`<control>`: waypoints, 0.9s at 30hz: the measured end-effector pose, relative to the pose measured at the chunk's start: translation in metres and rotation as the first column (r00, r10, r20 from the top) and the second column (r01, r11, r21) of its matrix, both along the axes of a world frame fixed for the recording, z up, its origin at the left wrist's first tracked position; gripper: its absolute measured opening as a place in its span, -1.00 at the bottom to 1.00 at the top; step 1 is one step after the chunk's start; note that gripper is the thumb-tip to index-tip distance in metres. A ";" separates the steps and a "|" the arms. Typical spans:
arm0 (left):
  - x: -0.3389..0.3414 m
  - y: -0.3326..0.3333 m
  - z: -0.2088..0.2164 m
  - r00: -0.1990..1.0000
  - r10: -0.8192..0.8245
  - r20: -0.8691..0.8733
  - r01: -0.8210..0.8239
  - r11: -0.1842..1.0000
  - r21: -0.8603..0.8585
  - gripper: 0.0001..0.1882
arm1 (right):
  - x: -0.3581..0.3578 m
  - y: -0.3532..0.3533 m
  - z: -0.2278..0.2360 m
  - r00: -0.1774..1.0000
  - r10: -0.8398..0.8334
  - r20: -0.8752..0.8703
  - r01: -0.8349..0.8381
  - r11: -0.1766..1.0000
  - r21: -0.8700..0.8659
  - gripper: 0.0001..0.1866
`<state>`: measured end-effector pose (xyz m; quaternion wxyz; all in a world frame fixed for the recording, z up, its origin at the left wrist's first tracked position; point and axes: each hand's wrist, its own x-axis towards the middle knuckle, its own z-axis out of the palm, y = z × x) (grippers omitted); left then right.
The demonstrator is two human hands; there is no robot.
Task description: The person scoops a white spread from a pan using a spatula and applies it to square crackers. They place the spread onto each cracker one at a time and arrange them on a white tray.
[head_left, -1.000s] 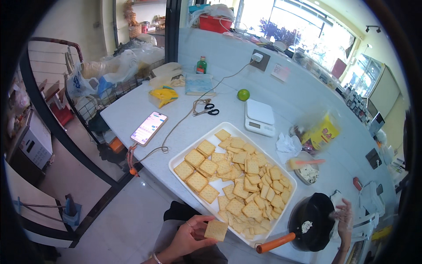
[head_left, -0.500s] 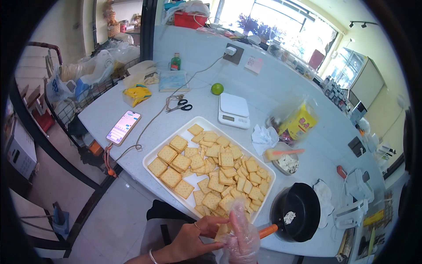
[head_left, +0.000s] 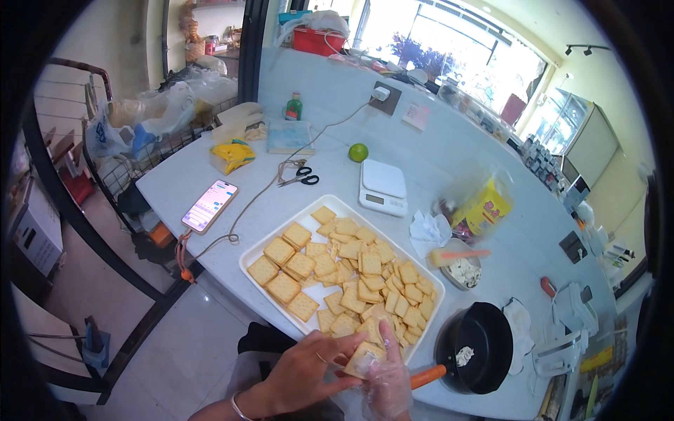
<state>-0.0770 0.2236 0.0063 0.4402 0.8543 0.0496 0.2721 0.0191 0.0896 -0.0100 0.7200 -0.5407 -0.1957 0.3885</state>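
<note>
My left hand (head_left: 298, 370), bare with a ring and a bracelet, pinches a square cracker (head_left: 359, 356) between thumb and fingers. A whitish smear shows on the cracker's face. My right hand (head_left: 390, 384) wears a clear plastic glove and grips the cracker's right side, one finger pointing up. Just beyond both hands lies a white tray (head_left: 275, 309) heaped with square crackers (head_left: 372, 262), some stacked at its left end. To the right of my gloved hand is a black pot (head_left: 479, 337) with an orange handle and a dab of white filling (head_left: 465, 356) inside.
A bowl of white filling (head_left: 465, 272) holds an orange-handled spatula (head_left: 460, 254). Behind the tray are a white kitchen scale (head_left: 383, 188), a green lime (head_left: 358, 152) and black scissors (head_left: 300, 177). A phone (head_left: 210, 205) and a cord lie at left; a yellow bag (head_left: 484, 208) stands at right.
The cracker has turned so its smeared face now shows between my hands. My gloved hand has shifted slightly right and lower. The whole view has swung a little.
</note>
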 end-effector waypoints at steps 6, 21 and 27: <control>-0.004 0.012 -0.001 0.993 -0.037 -0.110 0.049 0.993 0.107 -0.40 | 0.004 -0.003 0.001 0.996 0.048 -0.078 -0.050 0.999 -0.021 -0.27; -0.002 0.021 -0.002 0.994 -0.109 -0.008 0.109 0.986 0.126 -0.43 | 0.003 -0.005 0.009 0.910 0.198 -0.363 -0.151 0.976 0.154 -0.22; -0.005 0.023 -0.004 0.995 -0.098 -0.012 0.099 0.991 0.088 -0.42 | 0.008 -0.006 0.014 0.883 0.265 -0.387 -0.226 0.963 0.144 -0.23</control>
